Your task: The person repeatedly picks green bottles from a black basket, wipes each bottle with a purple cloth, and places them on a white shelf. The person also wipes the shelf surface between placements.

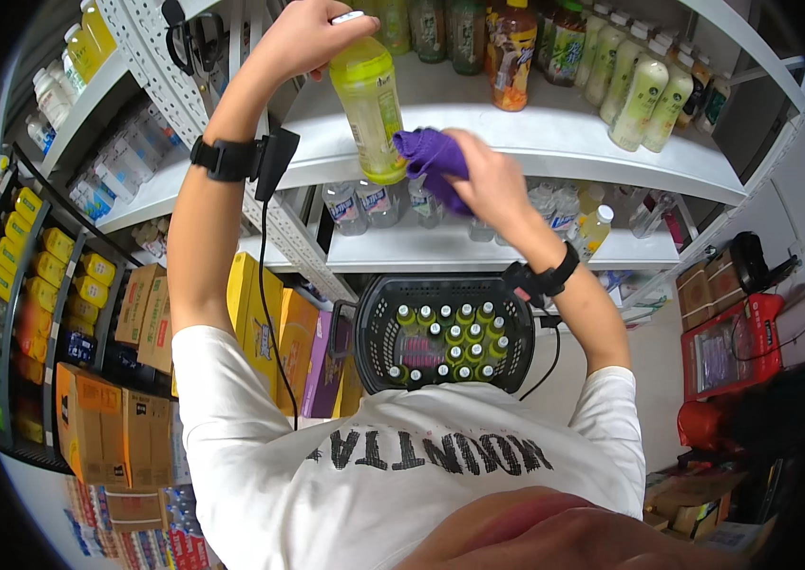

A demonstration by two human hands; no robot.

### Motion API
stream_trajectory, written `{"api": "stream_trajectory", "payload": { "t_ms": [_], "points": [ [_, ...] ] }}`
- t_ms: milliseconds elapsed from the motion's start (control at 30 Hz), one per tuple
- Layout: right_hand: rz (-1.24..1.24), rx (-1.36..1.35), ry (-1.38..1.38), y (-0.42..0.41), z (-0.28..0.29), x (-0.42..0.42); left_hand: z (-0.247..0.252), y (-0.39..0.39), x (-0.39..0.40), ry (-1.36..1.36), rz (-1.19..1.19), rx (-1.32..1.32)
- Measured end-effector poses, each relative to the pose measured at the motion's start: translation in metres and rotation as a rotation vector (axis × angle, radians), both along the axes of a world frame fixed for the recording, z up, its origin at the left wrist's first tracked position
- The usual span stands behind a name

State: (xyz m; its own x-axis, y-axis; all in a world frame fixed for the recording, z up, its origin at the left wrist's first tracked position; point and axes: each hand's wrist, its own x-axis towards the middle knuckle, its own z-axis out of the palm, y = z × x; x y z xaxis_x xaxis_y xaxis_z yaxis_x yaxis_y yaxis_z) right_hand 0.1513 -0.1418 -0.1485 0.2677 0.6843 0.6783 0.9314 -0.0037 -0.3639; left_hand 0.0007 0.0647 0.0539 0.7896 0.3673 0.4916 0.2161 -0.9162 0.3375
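Note:
My left hand (313,35) grips a large yellow-green drink bottle (368,107) by its white cap. The bottle hangs slightly tilted in front of the upper white shelf (445,132). My right hand (484,178) holds a bunched purple cloth (434,160), whose upper end is right beside the lower part of the bottle; whether they touch I cannot tell. Beneath my arms, a black plastic basket (366,335) contains several small green bottles (475,331) with white caps, standing upright.
An orange-brown drink bottle (513,60) stands near the upper shelf's edge, left of pale green bottles (634,103). Clear bottles (377,203) line the lower shelf (402,249). Cartons (256,324) stand left of the basket. Black cables (267,285) hang from both wrist straps.

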Motion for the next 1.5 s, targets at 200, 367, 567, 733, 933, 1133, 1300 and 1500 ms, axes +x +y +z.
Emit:
{"api": "stream_trajectory", "payload": {
  "t_ms": [200, 367, 567, 733, 933, 1133, 1300, 1500],
  "points": [
    [-0.185, 0.174, -0.491, 0.022, 0.025, 0.072, -0.008, 0.028, 0.044, 0.053, 0.109, 0.112],
    [-0.138, -0.255, -0.301, 0.039, -0.003, 0.094, -0.005, 0.042, 0.064, 0.093, 0.147, 0.117],
    [0.12, 0.223, -0.521, 0.065, 0.093, 0.07, -0.031, 0.064, 0.068, -0.001, -0.008, -0.03],
    [0.071, 0.048, -0.638, 0.095, 0.142, 0.052, -0.071, 0.065, 0.037, -0.262, -0.073, -0.092],
    [0.034, -0.153, -0.79, 0.122, 0.155, 0.045, -0.179, 0.115, -0.008, -0.214, 0.238, -0.056],
    [-0.002, -0.228, -0.795, 0.188, 0.164, 0.052, -0.218, 0.127, -0.019, -0.261, 0.277, 0.056],
    [-0.2, -0.41, -0.919, 0.255, 0.179, 0.079, -0.217, 0.125, -0.013, -0.237, 0.33, 0.06],
    [-0.383, -0.423, -0.952, 0.346, 0.173, 0.103, -0.221, 0.13, -0.016, -0.205, 0.37, 0.08]
  ]
}}
